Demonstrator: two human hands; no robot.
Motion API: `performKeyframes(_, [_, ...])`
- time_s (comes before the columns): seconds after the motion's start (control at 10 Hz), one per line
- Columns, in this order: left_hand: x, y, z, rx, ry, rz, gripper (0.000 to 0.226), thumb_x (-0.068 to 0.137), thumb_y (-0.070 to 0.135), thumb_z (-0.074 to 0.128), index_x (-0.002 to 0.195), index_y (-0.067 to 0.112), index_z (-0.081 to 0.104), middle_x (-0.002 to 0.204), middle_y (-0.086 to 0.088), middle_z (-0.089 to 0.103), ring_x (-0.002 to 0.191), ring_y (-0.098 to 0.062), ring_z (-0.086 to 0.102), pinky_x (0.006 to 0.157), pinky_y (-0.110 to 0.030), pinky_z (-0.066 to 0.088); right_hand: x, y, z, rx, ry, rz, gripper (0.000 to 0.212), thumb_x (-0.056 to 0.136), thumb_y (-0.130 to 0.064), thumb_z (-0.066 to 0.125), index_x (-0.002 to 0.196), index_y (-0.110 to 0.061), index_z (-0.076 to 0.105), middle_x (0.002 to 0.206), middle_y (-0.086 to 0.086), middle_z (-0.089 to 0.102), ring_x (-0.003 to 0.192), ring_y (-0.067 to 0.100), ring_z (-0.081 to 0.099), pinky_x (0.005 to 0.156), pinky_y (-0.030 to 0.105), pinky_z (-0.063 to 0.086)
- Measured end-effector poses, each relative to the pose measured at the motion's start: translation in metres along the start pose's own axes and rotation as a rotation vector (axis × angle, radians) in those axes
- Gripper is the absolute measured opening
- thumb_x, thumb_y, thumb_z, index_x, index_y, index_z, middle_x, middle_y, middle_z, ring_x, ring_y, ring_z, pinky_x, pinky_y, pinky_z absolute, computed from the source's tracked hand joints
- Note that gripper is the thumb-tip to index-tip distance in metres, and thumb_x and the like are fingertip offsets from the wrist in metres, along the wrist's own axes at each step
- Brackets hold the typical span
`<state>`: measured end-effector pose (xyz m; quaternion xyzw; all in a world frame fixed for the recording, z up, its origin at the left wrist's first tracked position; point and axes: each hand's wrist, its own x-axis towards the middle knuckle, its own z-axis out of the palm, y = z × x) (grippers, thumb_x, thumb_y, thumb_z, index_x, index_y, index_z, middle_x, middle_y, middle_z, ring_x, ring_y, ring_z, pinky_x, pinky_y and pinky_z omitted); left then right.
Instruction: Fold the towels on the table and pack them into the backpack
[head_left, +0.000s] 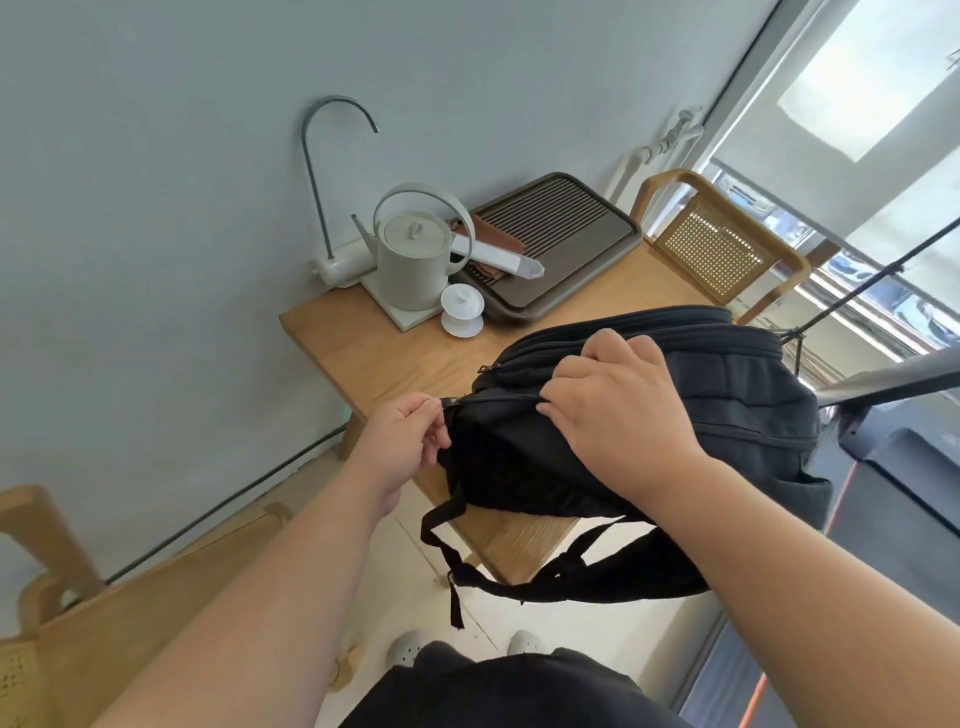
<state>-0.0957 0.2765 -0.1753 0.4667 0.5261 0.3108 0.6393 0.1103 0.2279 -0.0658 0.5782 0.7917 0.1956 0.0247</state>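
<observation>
Pinching zip pull (451, 402) at backpack (737, 405) left end: left hand (400, 441). Gripping backpack top, fingers curled over fabric: right hand (618, 405). Under backpack: table (363, 343), straps hanging below. Beyond backpack: cup (461, 310), kettle (413, 260), tray (571, 234)

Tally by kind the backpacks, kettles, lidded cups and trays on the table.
Backpacks: 1
Kettles: 1
Lidded cups: 1
Trays: 1
Total: 4
</observation>
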Motion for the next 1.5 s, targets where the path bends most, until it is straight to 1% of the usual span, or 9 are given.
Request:
performKeyframes(0.2, [0.027, -0.032, -0.004, -0.096, -0.001, -0.156, 0.030, 0.103, 0.026, 0.043, 0.078, 0.019, 0.059, 0.073, -0.005, 0.062, 0.054, -0.015, 0.046, 0.045, -0.024, 0.030, 0.008, -0.010, 0.014, 0.015, 0.013, -0.007, 0.037, 0.103, -0.040, 0.043, 0.076, -0.030, 0.066, 0.078, -0.015, 0.057, 0.089, 0.018, 0.046, 0.077, 0.037, 0.033])
performKeyframes(0.5, [0.027, -0.056, -0.014, -0.370, -0.151, -0.185, 0.034, 0.107, 0.022, 0.038, 0.078, 0.016, 0.055, 0.071, -0.006, 0.058, 0.052, -0.015, 0.046, 0.047, -0.026, 0.026, 0.004, -0.004, 0.021, 0.072, 0.193, 0.061, 0.036, 0.104, -0.035, 0.049, 0.075, -0.027, 0.069, 0.078, -0.014, 0.060, 0.085, 0.018, 0.048, 0.071, 0.039, 0.036])
performKeyframes(0.6, [0.028, -0.056, -0.012, -0.432, -0.139, -0.197, 0.034, 0.108, 0.019, 0.036, 0.079, 0.014, 0.052, 0.069, -0.006, 0.059, 0.050, -0.015, 0.045, 0.044, -0.024, 0.027, 0.005, -0.001, 0.022, 0.093, 0.209, 0.076, 0.037, 0.104, -0.036, 0.048, 0.076, -0.028, 0.071, 0.078, -0.015, 0.061, 0.086, 0.018, 0.049, 0.071, 0.038, 0.037])
performKeyframes(0.8, [0.032, -0.060, -0.004, -0.426, -0.048, -0.276, 0.028, 0.106, 0.024, 0.042, 0.082, 0.016, 0.054, 0.070, -0.005, 0.061, 0.048, -0.014, 0.048, 0.042, -0.022, 0.027, 0.007, -0.009, 0.030, 0.129, 0.159, 0.071, 0.038, 0.102, -0.040, 0.045, 0.079, -0.029, 0.074, 0.081, -0.015, 0.064, 0.088, 0.018, 0.049, 0.075, 0.038, 0.037])
performKeyframes(1.0, [0.021, -0.052, 0.007, -0.221, 0.072, -0.346, 0.024, 0.103, 0.031, 0.046, 0.094, 0.015, 0.063, 0.071, -0.004, 0.063, 0.054, -0.015, 0.050, 0.046, -0.025, 0.032, 0.002, -0.017, 0.029, 0.110, 0.081, 0.098, 0.037, 0.100, -0.041, 0.042, 0.082, -0.028, 0.072, 0.084, -0.014, 0.061, 0.091, 0.018, 0.049, 0.078, 0.039, 0.038])
performKeyframes(1.1, [0.011, -0.027, 0.011, -0.085, 0.201, -0.317, 0.030, 0.102, 0.040, 0.050, 0.100, 0.013, 0.064, 0.080, -0.005, 0.062, 0.065, -0.017, 0.051, 0.050, -0.026, 0.035, 0.003, -0.020, 0.020, 0.139, -0.011, 0.084, 0.032, 0.096, -0.050, 0.046, 0.096, -0.031, 0.072, 0.094, -0.013, 0.061, 0.097, 0.019, 0.049, 0.083, 0.038, 0.038])
performKeyframes(1.2, [-0.001, 0.006, 0.010, 0.059, 0.282, -0.186, 0.039, 0.100, 0.042, 0.053, 0.106, 0.005, 0.062, 0.084, -0.006, 0.060, 0.073, -0.021, 0.053, 0.062, -0.033, 0.042, 0.008, -0.014, 0.006, 0.264, -0.109, 0.099, 0.051, 0.090, -0.069, 0.043, 0.120, -0.033, 0.065, 0.117, -0.010, 0.057, 0.110, 0.019, 0.048, 0.095, 0.039, 0.040])
performKeyframes(1.3, [-0.015, 0.045, 0.013, 0.153, 0.298, -0.027, 0.039, 0.099, 0.043, 0.054, 0.104, 0.005, 0.060, 0.086, -0.009, 0.061, 0.073, -0.021, 0.053, 0.069, -0.037, 0.046, 0.010, -0.003, -0.009, 0.357, -0.108, 0.134, 0.059, 0.091, -0.072, 0.040, 0.130, -0.032, 0.059, 0.127, -0.008, 0.052, 0.119, 0.018, 0.045, 0.104, 0.038, 0.037])
performKeyframes(1.5, [-0.031, 0.127, 0.042, 0.315, 0.318, 0.220, 0.022, 0.093, 0.051, 0.058, 0.100, 0.030, 0.057, 0.098, 0.000, 0.063, 0.091, -0.024, 0.063, 0.084, -0.043, 0.054, 0.014, 0.045, -0.039, 0.405, 0.029, 0.228, 0.055, 0.091, -0.069, 0.046, 0.134, -0.035, 0.055, 0.131, -0.008, 0.051, 0.123, 0.019, 0.045, 0.108, 0.042, 0.036])
